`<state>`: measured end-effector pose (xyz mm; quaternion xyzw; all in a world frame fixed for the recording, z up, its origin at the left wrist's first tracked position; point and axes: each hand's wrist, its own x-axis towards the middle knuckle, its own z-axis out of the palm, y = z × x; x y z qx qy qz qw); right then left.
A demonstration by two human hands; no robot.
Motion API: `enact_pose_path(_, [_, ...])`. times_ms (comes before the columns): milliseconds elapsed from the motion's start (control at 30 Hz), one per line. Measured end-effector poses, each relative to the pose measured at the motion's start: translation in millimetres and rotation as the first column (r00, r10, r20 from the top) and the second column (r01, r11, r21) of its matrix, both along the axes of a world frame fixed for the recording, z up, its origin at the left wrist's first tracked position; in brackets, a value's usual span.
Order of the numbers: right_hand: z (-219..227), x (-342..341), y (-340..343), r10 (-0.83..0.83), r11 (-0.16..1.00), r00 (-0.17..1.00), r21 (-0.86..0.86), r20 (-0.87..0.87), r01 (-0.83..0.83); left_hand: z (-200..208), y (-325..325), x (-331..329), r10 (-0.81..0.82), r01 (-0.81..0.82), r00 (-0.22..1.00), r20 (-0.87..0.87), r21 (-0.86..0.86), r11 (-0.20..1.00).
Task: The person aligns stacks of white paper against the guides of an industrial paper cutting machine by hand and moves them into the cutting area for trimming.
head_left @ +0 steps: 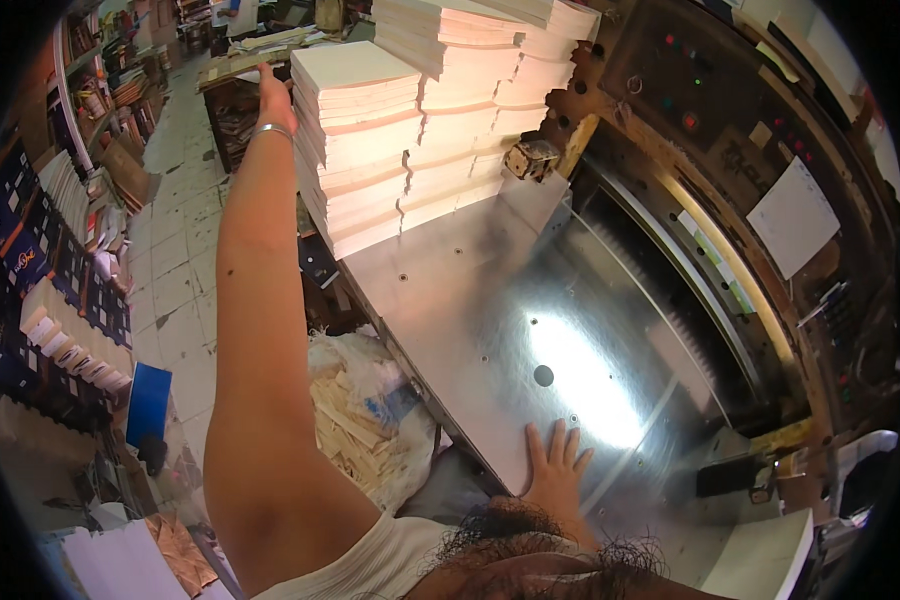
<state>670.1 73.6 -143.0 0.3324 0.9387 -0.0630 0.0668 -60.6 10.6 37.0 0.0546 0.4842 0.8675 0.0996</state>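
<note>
My left arm reaches far forward along the left side of tall stacks of white, unbound-looking paper blocks (370,130). At its end my left hand (276,104), with a bracelet at the wrist, is seen edge-on beside the nearest stack. It looks stretched out, though most of its fingers are hidden; whether it touches the paper I cannot tell. My right hand (557,470) lies flat, fingers spread, on the near part of a shiny metal machine table (440,330). Nothing is under or in that hand except the metal.
Beyond the table on the right stands a dark machine body (660,110) with small lights and a paper sheet (795,218). Under the table's left edge sits a clear bag of paper trimmings (365,430). Shelves and book piles (120,90) line the tiled floor (180,240) on the left.
</note>
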Motion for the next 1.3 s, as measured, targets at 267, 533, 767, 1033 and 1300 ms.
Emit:
enact_pose_path(267, [6.2,0.7,0.4,-0.015,1.000,1.000,-0.005,0.020,0.015,-3.8,6.0,45.0,0.028,-0.048,0.996,0.083,0.246,0.968])
enact_pose_path(533, [7.4,0.9,-0.4,-0.014,1.000,1.000,-0.008,0.019,0.014,-28.8,-38.0,114.7,0.111,-0.053,0.990,-0.092,0.484,0.873])
enact_pose_path(767, [10.5,0.9,-3.3,-0.007,1.000,1.000,-0.019,-0.008,0.007,-55.2,-57.9,133.9,0.353,-0.532,0.662,-0.661,-0.083,0.843])
enact_pose_path(1033, [5.8,7.9,-2.0,0.001,1.000,0.996,-0.014,-0.088,-0.002,-6.6,-70.5,146.0,-0.164,-0.977,0.010,-0.986,-0.044,0.208])
enact_pose_path(1300, [-0.1,15.6,3.2,0.003,1.000,0.980,-0.025,-0.200,-0.009,23.5,-81.1,149.8,-0.487,-0.977,-0.017,-0.873,-0.089,0.192])
